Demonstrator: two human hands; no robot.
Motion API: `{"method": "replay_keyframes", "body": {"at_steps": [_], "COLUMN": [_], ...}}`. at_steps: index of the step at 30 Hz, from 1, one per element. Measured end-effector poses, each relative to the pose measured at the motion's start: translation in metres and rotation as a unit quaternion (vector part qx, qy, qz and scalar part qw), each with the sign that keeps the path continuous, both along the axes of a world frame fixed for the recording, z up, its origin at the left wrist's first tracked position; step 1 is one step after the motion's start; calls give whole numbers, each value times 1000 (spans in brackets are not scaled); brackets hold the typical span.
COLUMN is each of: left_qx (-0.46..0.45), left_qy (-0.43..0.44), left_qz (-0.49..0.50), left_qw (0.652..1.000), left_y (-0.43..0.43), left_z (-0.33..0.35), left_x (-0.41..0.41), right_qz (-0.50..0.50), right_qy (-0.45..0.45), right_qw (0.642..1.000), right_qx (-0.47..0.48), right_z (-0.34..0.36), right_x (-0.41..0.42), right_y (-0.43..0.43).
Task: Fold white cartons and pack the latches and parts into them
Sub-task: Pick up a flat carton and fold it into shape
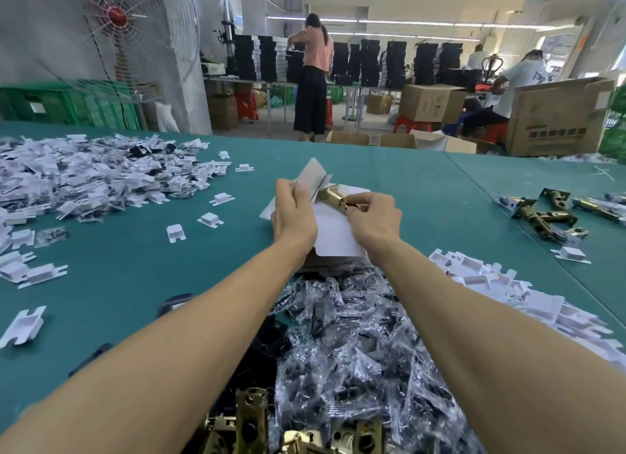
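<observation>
**Spare latches [250, 419] and bagged parts [355, 335] close in, white carton [335, 236] in hand beyond**

Nearest me, the spare latches lie at the bottom edge. The bagged parts are heaped between them and the white carton. My left hand [294, 213] is curled round the carton's left side, thumb against a raised flap. My right hand [372, 219] pinches the end of a brass latch [333, 196], which lies tilted across the carton's open top. I cannot tell whether the carton rests on the green table [135, 250]. Right of the carton sits a heap of folded white inserts [508, 291], with more latches [542, 213] farther right. Left of the carton, well apart, spreads a large mixed pile [84, 179].
</observation>
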State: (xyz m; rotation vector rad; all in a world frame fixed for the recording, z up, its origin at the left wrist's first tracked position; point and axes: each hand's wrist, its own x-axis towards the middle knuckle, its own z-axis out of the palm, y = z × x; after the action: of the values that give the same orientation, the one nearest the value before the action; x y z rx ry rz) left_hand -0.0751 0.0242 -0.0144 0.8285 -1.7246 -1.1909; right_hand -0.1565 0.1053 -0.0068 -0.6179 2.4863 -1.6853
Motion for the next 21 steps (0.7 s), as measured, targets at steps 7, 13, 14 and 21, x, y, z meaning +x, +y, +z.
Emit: {"method": "replay_keyframes", "body": {"at_steps": [7, 13, 14, 21], "left_qx": [9, 4, -4, -75], "left_qy": [27, 37, 38, 85], "left_qz": [70, 68, 70, 247], "left_qw": [997, 997, 997, 963], "left_y": [-2, -7, -9, -42], "left_z": [4, 1, 2, 32], "left_x": [-1, 0, 2, 56], "right_qz": [78, 110, 115, 138], "right_qy": [169, 157, 154, 104], "right_qw": [977, 976, 976, 983], "right_qx": [102, 102, 102, 70], "right_z": [-8, -7, -6, -4], "right_x": [9, 7, 7, 9], "right_y": [6, 6, 5, 14]}}
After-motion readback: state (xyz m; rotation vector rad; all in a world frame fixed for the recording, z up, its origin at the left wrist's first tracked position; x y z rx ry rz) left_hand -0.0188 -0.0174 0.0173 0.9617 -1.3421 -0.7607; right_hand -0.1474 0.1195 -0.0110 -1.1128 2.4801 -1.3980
